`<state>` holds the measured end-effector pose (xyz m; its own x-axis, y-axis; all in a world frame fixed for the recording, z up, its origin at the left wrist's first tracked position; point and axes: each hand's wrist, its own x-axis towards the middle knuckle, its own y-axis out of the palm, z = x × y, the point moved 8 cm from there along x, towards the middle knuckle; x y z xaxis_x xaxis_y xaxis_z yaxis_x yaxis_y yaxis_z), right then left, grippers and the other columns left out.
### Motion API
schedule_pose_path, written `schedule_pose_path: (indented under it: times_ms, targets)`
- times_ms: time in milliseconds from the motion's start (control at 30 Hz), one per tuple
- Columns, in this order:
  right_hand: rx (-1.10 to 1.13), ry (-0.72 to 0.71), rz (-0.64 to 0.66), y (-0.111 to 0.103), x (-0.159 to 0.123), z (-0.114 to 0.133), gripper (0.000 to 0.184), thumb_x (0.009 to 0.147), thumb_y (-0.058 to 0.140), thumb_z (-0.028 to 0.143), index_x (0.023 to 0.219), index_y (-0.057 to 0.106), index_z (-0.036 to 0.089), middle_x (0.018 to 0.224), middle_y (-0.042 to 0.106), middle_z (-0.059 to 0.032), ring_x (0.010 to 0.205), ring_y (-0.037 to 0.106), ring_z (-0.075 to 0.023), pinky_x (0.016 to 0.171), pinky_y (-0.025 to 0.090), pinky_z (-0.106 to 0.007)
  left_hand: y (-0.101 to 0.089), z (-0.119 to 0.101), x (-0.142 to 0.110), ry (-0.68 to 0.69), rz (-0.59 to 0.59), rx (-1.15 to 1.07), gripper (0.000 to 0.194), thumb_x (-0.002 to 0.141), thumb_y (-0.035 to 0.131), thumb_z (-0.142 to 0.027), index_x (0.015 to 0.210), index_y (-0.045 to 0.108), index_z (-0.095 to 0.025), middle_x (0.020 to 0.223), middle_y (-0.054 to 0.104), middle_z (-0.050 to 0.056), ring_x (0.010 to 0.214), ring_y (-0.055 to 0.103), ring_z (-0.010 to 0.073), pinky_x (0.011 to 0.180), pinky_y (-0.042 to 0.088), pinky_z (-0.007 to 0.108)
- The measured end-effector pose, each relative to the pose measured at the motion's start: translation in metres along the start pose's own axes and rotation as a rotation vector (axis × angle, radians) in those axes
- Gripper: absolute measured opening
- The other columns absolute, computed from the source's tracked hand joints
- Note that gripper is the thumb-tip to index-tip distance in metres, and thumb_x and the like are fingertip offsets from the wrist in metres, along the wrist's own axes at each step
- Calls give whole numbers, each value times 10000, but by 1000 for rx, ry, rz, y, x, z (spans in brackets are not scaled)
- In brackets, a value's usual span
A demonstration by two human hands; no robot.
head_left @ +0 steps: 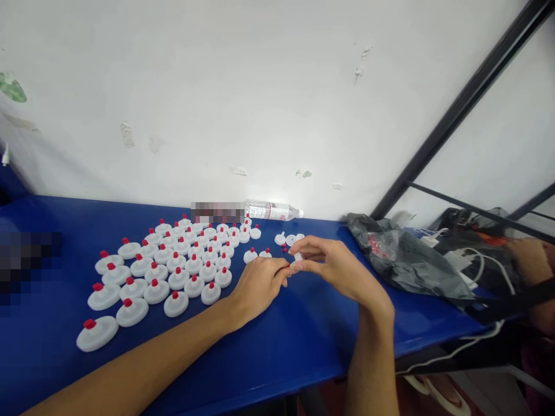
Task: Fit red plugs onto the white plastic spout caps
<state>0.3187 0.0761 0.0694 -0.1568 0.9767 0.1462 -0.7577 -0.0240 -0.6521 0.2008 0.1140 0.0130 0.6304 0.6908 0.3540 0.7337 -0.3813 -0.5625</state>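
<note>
Over the blue tabletop my two hands meet at the fingertips. My right hand (333,263) pinches a white plastic cap (298,256) between thumb and fingers. My left hand (260,283) is closed, with a spot of red at its fingertips beside that cap; it looks like a small red tip, mostly hidden by the fingers. Left of my hands stand many round white caps (177,278) with red tips, set close together in rows. Just behind my hands lie a few white caps (280,238) without red tips and some loose red tips (285,248).
A clear plastic bottle (273,211) lies on its side against the white wall. To the right, a dark plastic bag (403,263) holds a clear bag of red pieces (381,247). White cables (481,263) and a black metal frame (459,110) are at the right.
</note>
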Motion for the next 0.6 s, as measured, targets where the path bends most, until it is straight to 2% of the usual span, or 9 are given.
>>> schedule_pose_path:
  times_ms: [133,367,500,600]
  targets:
    - [86,21,18,2,-2,3,205,846,791,347,1008,699,263,954,785,2,963,749,-232,862,555,-332,1,-2,-1,40,0,-42,354,977,494,-165,643,611,-180,586,639,-43,539,576,90,602,383,221]
    - [191,58,29,6,-3,0,257,800,835,357,983,694,244,920,778,-6,895,753,-235,817,561,-334,1,-1,-5,89,-37,-90,325,908,450,-40,641,584,-169,613,645,-47,534,558,67,584,383,199]
    - [244,76,77,10,-2,-4,275,799,835,360,987,677,237,919,768,-12,900,759,-247,838,575,-363,1,-3,-8,104,-38,-79,323,908,467,-49,641,605,-167,627,669,-41,540,571,72,582,384,206]
    - [242,60,83,9,-2,-4,258,819,817,353,996,667,238,922,764,-10,909,756,-238,852,574,-358,1,-4,-7,88,-37,-69,343,958,500,-132,654,654,-175,568,652,-44,500,567,78,570,389,216]
